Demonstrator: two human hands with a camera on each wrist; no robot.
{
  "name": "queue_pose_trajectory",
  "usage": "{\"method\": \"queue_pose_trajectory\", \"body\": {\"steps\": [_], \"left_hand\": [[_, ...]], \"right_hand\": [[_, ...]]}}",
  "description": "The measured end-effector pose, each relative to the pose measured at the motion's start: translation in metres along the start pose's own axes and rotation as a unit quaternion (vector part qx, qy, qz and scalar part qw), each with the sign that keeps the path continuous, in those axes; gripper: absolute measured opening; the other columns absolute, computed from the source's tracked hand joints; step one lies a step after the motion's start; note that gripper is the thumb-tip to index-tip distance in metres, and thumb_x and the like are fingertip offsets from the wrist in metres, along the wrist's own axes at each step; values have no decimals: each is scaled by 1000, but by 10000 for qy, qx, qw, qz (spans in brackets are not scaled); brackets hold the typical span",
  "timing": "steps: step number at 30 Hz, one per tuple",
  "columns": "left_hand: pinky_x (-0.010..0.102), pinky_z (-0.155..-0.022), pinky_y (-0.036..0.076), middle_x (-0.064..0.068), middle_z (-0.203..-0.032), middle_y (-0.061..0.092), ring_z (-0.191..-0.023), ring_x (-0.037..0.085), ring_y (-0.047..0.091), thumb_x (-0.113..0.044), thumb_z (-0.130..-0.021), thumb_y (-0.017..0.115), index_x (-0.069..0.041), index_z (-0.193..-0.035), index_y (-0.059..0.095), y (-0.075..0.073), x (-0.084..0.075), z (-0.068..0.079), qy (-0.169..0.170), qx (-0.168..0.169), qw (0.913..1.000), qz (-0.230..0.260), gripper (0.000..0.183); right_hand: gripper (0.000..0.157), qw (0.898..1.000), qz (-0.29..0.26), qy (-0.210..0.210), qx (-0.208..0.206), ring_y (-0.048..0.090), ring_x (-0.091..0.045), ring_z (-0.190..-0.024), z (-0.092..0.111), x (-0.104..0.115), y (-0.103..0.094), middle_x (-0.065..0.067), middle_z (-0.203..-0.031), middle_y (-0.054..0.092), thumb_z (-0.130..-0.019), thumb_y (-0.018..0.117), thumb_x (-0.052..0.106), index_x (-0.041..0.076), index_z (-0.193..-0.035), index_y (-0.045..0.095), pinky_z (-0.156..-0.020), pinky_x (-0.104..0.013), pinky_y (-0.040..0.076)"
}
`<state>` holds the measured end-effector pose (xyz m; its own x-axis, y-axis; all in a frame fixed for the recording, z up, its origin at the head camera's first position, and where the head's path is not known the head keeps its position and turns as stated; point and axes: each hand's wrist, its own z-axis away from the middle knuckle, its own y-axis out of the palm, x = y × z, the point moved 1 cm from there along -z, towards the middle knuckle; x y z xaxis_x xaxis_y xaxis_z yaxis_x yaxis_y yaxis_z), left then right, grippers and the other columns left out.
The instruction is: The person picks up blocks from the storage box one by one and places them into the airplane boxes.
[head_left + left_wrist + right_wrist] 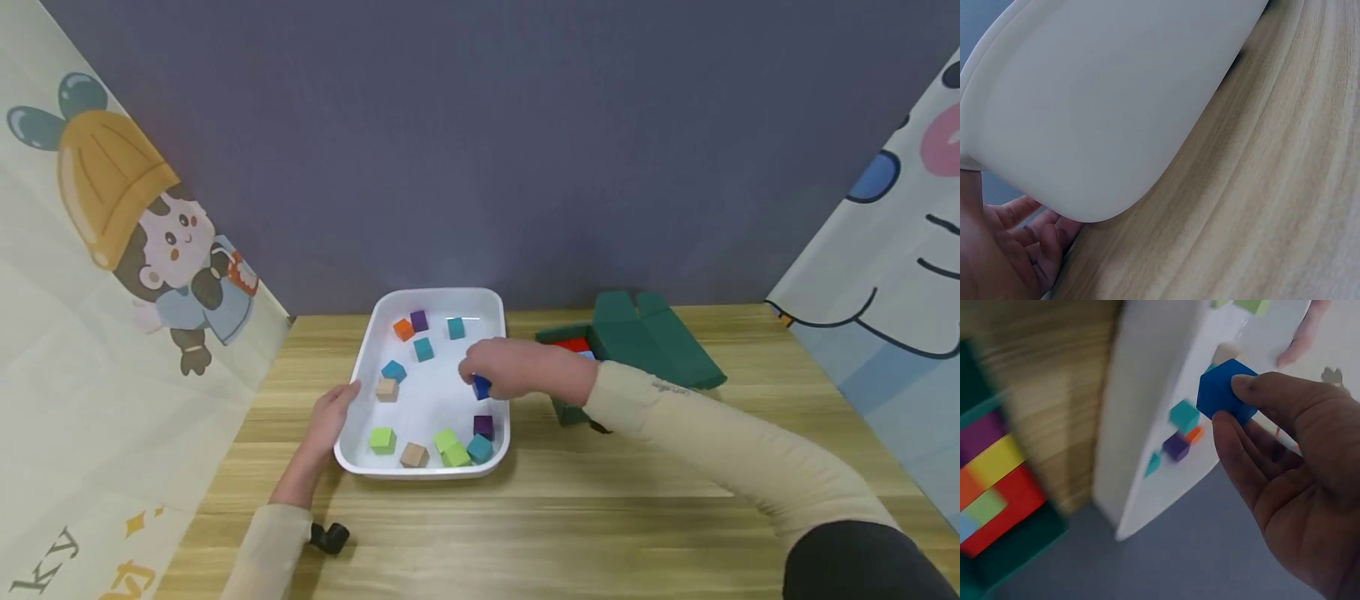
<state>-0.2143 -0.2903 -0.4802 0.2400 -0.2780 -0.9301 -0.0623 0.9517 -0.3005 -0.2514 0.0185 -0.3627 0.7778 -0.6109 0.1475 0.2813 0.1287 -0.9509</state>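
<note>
A white tray (422,408) with loose cubes in it stands on the table. My right hand (517,368) is above its right side and pinches a blue cube (1225,394) between thumb and fingertips. My left hand (330,417) holds the tray's left rim; in the left wrist view its fingers (1050,247) curl beside the tray's outer wall, and the thumb tip is hidden. Inside the tray lie a purple cube (483,427), an orange cube (403,330), a lime green cube (382,441), a wooden cube (387,390), a teal cube (423,349) and others.
Right of the tray stands a dark green box (570,414), its lid (660,337) folded open to the right, partly behind my right forearm. Coloured cubes fill part of it, including red (1019,494) ones. A grey-blue wall (480,167) rises behind the table.
</note>
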Motion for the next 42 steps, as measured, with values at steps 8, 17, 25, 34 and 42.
{"method": "queue_pose_trajectory", "body": {"steps": [8, 17, 25, 34, 42], "left_hand": [[28, -81, 54, 25, -122, 58, -98, 23, 62, -50, -101, 42, 8, -139, 42, 1, -1, 1, -165, 1, 9998, -136, 69], [29, -84, 53, 26, -122, 57, -102, 26, 61, -52, -101, 42, 7, -138, 43, -1, -3, 1, -86, -17, 9997, -226, 70], [28, -80, 54, 25, -121, 58, -97, 24, 62, -50, -101, 43, 8, -138, 43, 0, -1, 0, -101, -66, 9998, -154, 69], [28, -78, 55, 27, -121, 58, -96, 23, 63, -43, -103, 42, 10, -138, 41, -2, 2, -4, -137, 15, 9999, -64, 64], [27, -77, 55, 25, -118, 60, -92, 19, 63, -46, -102, 44, 10, -136, 43, -1, 1, -1, -64, -38, 10000, -53, 65]], "right_hand": [[22, 9994, -164, -25, -290, 49, -16, -76, 71, -49, 1, 1, -89, 58, -84, 66, -5, 12, -97, 65, -65, -30, 46], [23, 9974, -143, 430, -553, 51, -17, -76, 113, -84, -1, -1, -94, 61, -82, 72, -2, 9, -101, 64, -66, -31, 49], [32, 9978, -159, 650, 26, 58, -20, -88, 119, -102, 14, -5, -103, 63, -80, 78, 3, 5, -110, 66, -77, -36, 55], [30, 9979, -273, 581, 108, 57, -18, -84, 118, -115, 32, -3, -98, 64, -78, 79, 0, 7, -105, 67, -74, -36, 54], [28, 9975, -326, 585, 222, 56, -16, -82, 109, -120, 44, -2, -98, 66, -77, 78, -3, 9, -101, 70, -73, -36, 55]]}}
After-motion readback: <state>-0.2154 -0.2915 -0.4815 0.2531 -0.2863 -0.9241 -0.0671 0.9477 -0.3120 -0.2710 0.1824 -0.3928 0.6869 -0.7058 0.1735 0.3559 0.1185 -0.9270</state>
